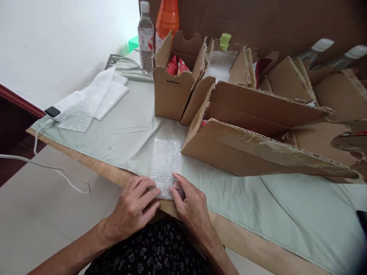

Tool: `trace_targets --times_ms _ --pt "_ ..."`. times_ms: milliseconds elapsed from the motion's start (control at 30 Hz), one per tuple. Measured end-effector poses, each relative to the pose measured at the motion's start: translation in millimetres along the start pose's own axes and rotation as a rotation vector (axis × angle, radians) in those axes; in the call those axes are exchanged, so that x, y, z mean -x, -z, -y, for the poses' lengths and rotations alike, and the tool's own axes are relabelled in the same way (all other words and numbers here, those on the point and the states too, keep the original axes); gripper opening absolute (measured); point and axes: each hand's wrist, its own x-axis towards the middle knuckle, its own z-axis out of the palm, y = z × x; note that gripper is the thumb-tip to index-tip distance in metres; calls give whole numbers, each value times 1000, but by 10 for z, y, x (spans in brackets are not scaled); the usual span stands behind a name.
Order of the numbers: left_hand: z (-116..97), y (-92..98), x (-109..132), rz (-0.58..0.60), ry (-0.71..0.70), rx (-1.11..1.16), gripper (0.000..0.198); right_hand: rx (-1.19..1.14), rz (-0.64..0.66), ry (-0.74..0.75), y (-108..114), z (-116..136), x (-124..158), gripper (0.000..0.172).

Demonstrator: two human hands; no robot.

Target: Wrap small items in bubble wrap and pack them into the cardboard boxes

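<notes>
A bubble wrap bag lies on the cloth at the table's front edge, its near end between my hands. My left hand has its fingers curled onto the bag's lower left corner, with the thumb close below. At the lower right edge, my right hand holds the bubble wrap between thumb and index finger. A bit of clear, darker-looking plastic shows between those two fingers. Whether anything is inside the bag, I cannot tell.
More bubble wrap bags lie at the left beside a white device with a cable. Open cardboard boxes stand at the back and right, one holding red packets. A water bottle and an orange bottle stand behind.
</notes>
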Motion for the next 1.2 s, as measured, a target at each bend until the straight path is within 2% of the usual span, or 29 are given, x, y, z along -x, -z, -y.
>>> trace_targets --times_ms 100,167,267,333,533,700,733,833,900,1033,1133,1200 --pt "31 -19 -12 31 31 14 18 73 -101 123 133 8 55 30" --pt "57 -33 -27 21 31 23 16 148 -111 221 241 1 116 32" --pt "80 -36 -53 -10 24 51 13 222 77 325 333 -23 165 32" --pt "78 -17 -70 -36 32 80 13 215 148 355 330 -35 144 30" --pt "72 50 -123 7 70 134 11 3 91 210 267 -24 44 21" --pt "137 -32 -180 6 87 -51 9 156 -153 212 285 -38 140 24" --pt "145 -47 -189 9 94 -84 9 190 -137 233 293 -38 157 25" --pt "135 -50 -191 -8 130 -116 11 252 47 311 302 -30 152 27" --pt "98 -10 -169 -28 130 -88 15 240 104 336 298 -24 103 27" --pt "1 98 -111 17 41 62 29 67 89 281 298 -20 15 23" --pt "-8 104 -117 24 84 141 34 -14 93 223 298 -32 32 21" --pt "30 59 -152 25 130 120 31 36 11 220 301 -40 71 20"
